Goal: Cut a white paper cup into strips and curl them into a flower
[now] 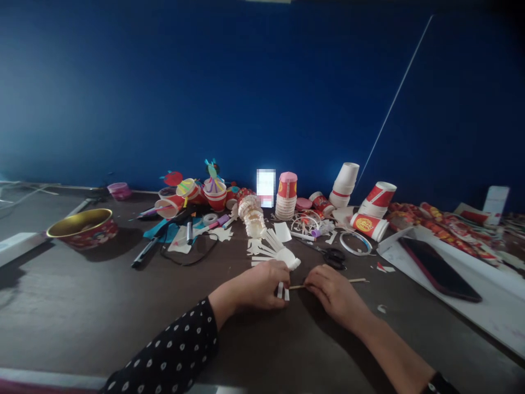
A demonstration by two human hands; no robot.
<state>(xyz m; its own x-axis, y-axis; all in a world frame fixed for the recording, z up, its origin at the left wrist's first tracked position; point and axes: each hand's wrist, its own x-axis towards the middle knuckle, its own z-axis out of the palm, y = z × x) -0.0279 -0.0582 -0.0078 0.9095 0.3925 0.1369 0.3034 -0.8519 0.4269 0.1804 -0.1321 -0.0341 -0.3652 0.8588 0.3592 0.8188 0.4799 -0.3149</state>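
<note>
Black patterned sleeve [168,350] crosses the front edge of the bench [135,306]. Left hand [260,284] pinches white paper strips [286,294], fingers nearly together. Right hand [332,290], fingers closed, grips thin wooden stick [358,280] midway. Stick lies between hands, front-centre, long axis roughly along front edge, left end at strips; left fingers touching it: can't tell.

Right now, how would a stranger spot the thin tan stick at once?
On the dark table, find the left hand and right hand. The thin tan stick runs crosswise between them, one end poking out beyond the right hand. Unlike nearby white paper strips, it is tan.
</note>
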